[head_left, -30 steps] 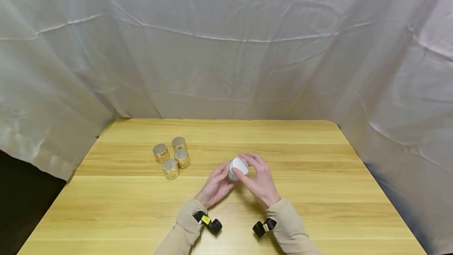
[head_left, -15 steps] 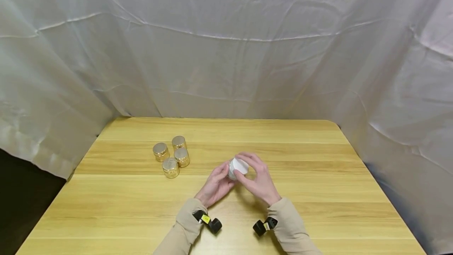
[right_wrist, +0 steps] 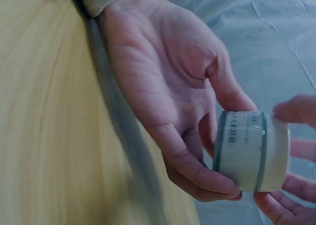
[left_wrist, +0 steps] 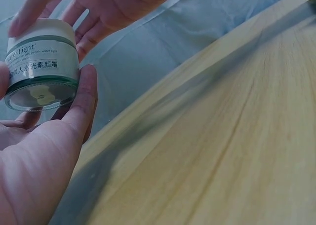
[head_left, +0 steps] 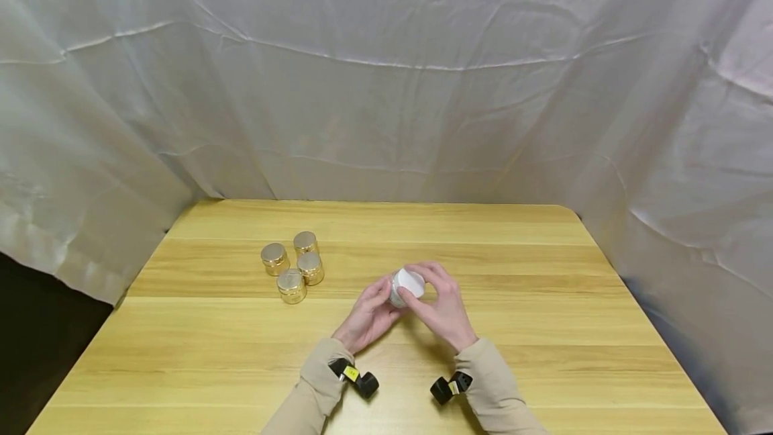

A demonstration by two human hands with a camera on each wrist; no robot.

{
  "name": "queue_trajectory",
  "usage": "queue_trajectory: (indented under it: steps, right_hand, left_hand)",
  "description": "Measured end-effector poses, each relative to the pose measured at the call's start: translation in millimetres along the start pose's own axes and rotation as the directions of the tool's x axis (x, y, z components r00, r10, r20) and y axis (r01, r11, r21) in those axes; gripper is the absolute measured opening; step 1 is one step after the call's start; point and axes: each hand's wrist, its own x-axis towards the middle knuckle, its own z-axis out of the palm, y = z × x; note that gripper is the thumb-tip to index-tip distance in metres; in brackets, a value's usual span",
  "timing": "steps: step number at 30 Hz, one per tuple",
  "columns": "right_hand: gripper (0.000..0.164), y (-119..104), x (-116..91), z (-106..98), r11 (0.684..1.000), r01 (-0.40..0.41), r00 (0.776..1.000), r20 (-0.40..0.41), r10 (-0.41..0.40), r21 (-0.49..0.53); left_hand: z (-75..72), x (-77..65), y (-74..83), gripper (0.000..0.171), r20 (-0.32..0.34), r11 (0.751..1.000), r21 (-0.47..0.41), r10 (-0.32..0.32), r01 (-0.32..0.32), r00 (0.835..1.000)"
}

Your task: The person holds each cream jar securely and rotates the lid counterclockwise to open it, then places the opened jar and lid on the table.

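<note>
Both hands hold a face cream jar (left_wrist: pixel 42 62) with a white lid (head_left: pixel 412 282), a printed label and green bands, in front of the person. My left hand (head_left: pixel 370 317) grips the jar's body from the left, fingers and thumb around its side. From the right, my right hand (head_left: pixel 447 307) holds the white lid between thumb and fingers. The left wrist view shows the jar slightly tilted, its clear base visible from below. In the right wrist view, the jar (right_wrist: pixel 242 146) appears sideways, with the left hand around the label and the right fingertips at the lid.
Left of the hands, several small jars with gold lids (head_left: pixel 292 286) stand grouped on the wooden table (head_left: pixel 543 327). A pale cloth curtain (head_left: pixel 386 119) hangs behind the table and along its sides. Each wrist carries a small black camera (head_left: pixel 362 384).
The right fingers shift slightly on the lid. The jar stays at about the same spot between the hands, and the gold-lidded jars are unmoved.
</note>
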Motion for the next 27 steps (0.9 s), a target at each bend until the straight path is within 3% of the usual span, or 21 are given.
queue_trajectory:
  steps: [6,11,19,27]
  right_hand:
    - [0.044,-2.7,0.0,-2.7,0.997,-0.041,0.997,0.072,0.036,0.067]
    - [0.045,-2.0,-0.3,-0.5,0.996,-0.075,0.996,0.042,0.073,0.042]
    - [0.042,-1.1,-0.4,0.6,0.999,-0.047,0.999,-0.020,0.047,0.021]
    - [0.040,-1.1,0.1,-1.3,0.998,-0.035,0.999,0.028,0.034,0.049]
  left_hand:
    - [0.5,0.2,0.0,0.060,0.001,1.000,0.015,0.006,-0.006,1.000]
    - [0.3,0.5,-0.6,0.059,0.004,1.000,0.011,0.013,-0.014,1.000]
    - [-0.2,0.8,-1.0,0.061,0.014,1.000,-0.001,0.014,-0.014,1.000]
    - [0.5,0.1,-0.6,0.059,0.007,1.000,-0.002,0.012,-0.012,1.000]
